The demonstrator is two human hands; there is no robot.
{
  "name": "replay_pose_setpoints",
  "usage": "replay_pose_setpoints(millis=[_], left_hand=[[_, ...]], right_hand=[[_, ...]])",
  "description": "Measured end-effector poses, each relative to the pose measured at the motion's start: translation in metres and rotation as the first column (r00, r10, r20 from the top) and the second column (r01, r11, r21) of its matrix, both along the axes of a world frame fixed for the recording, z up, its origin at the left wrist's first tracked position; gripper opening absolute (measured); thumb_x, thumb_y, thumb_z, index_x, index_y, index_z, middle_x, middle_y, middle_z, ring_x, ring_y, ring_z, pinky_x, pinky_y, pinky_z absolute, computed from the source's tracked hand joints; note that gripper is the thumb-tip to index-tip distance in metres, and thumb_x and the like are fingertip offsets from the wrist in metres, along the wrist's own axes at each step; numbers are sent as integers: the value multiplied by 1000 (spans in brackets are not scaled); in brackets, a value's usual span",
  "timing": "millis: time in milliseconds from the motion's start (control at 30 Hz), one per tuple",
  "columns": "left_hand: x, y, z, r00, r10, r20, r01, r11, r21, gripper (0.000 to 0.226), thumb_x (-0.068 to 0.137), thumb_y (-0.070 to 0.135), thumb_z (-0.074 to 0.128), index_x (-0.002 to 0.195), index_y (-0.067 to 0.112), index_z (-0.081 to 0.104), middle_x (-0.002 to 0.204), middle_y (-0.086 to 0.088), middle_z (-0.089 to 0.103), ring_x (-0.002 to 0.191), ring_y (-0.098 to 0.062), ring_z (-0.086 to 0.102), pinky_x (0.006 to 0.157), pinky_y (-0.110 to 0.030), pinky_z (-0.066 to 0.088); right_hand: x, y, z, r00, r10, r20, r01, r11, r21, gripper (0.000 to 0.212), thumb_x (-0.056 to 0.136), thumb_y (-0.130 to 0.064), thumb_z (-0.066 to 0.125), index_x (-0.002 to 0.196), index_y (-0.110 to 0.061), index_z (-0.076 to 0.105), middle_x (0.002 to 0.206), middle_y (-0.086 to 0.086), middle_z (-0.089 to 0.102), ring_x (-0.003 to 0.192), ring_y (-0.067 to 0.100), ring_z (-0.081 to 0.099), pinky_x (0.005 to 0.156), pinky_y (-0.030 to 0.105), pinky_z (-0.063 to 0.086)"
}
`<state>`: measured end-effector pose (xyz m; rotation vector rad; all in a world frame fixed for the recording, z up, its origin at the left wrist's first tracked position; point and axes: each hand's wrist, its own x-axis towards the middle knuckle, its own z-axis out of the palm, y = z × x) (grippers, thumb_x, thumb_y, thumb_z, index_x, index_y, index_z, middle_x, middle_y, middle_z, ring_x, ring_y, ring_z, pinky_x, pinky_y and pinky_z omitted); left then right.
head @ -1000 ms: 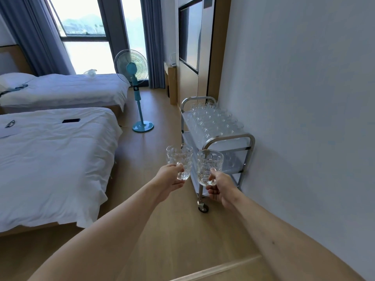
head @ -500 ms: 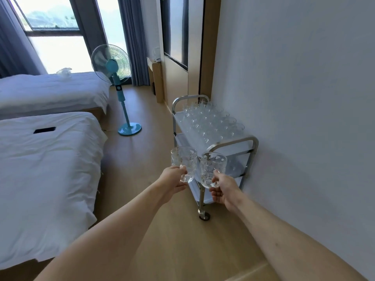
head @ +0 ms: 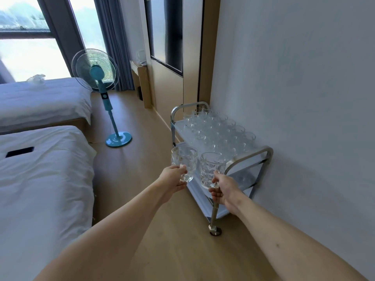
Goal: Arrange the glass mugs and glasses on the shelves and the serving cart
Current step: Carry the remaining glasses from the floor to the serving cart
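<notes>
Landmark: the serving cart (head: 249, 157), a steel-framed trolley standing against the white wall (head: 304, 98), its near handle toward the camera.
Beds: two white beds (head: 40, 179) well to the left of the cart, a dark flat object (head: 19, 152) lying on the nearer one.
Fan: a teal standing fan (head: 97, 78) on the wooden floor (head: 162, 240), left of the cart and beyond its far end.
Left hand (head: 172, 179): fingers curled round the left mug (head: 184, 162) — a dimpled clear glass mug, held upright in the air just left of the cart's near handle.
Right hand (head: 224, 190): gripping the right mug (head: 212, 169) low down, upright, in front of the near handle and just beside the other mug.
Cart top: rows of clear glasses (head: 219, 130) crowd the top shelf, from the far handle almost to the near one.
Lower shelves: more glassware shows through the frame — too blurred to count.
</notes>
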<state>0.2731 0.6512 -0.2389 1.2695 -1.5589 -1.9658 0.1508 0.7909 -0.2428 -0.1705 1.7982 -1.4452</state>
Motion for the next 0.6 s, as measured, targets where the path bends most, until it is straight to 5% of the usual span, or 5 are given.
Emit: replay_pose_setpoints(millis=[600], left_hand=[[-48, -200, -15, 1000, 20, 17, -21, 1000, 19, 20, 103, 27, 57, 106, 9, 64, 113, -7, 64, 82, -27, 64, 93, -41, 58]], right_hand=[[-57, -205, -22, 999, 34, 28, -34, 999, 20, 31, 104, -37, 46, 88, -12, 55, 68, 8, 57, 57, 18, 48, 53, 28, 47]])
